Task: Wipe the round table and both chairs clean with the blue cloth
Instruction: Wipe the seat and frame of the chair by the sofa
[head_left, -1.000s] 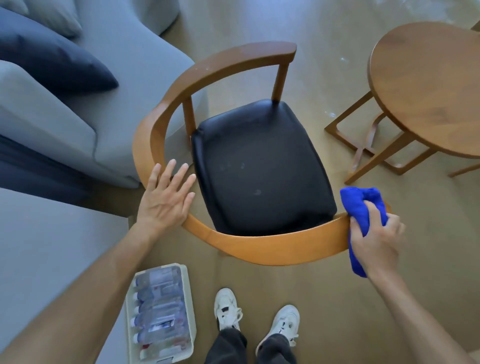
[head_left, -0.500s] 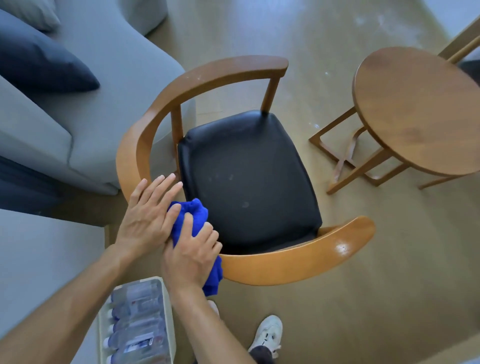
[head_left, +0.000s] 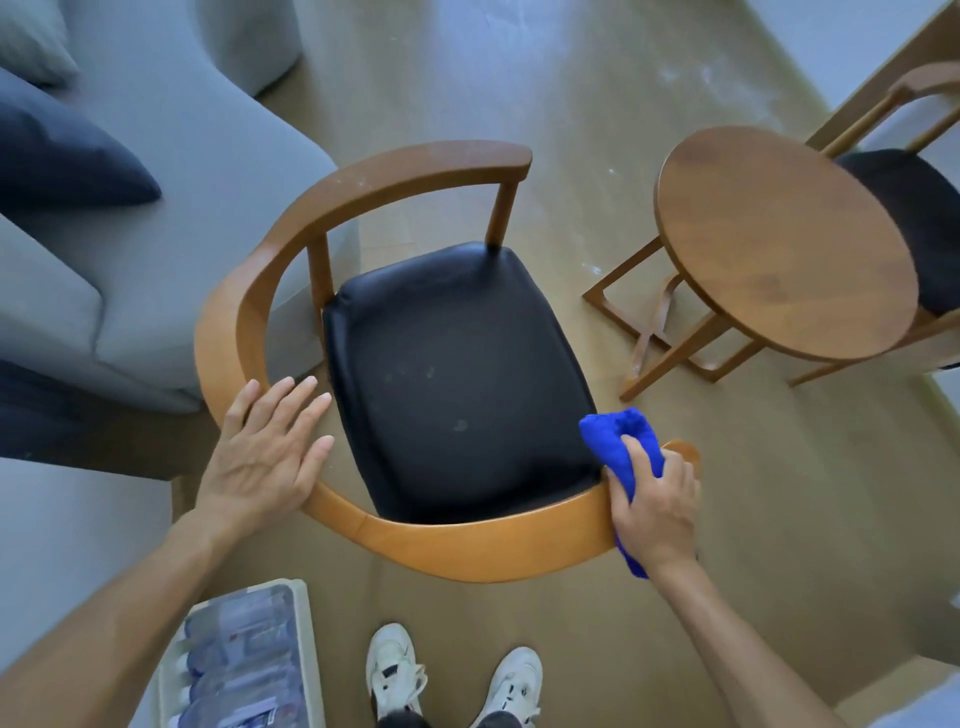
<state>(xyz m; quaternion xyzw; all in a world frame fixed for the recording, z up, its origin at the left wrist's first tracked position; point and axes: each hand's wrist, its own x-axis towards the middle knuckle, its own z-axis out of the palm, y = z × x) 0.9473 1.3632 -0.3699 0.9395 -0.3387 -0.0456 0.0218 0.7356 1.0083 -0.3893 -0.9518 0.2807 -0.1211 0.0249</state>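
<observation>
White sneakers (head_left: 447, 675) at the bottom edge, toes pointing at the chair. Left of them, a shrink-wrapped pack of water bottles (head_left: 244, 660) on the floor. Just beyond, the near armchair (head_left: 467, 551), wooden, with a curved one-piece back-and-arm rail and a black padded seat (head_left: 452, 374) showing a few pale specks. Left hand (head_left: 265, 457) lies flat on the rail's left bend, fingers straight and spread, gripping nothing. Right hand (head_left: 654, 504) is at the rail's right end, fingers curled round the bunched blue cloth (head_left: 623, 441), pressing it onto the wood; cloth sticks out above the knuckles and a bit hangs below the wrist. Rail tip shows just past the hand. Grey sofa (head_left: 171, 218) to the left, close beside the chair, with a dark navy cushion (head_left: 62, 161) on it; part of another grey cushion at the top left corner. Tan floor (head_left: 779, 519), some whitish marks farther back. Right and beyond, the round wooden table (head_left: 779, 244) on a wooden frame base, apart from the near chair. Behind the table, partly hidden by its top, the second chair (head_left: 914, 208), same wood rail and black seat.
</observation>
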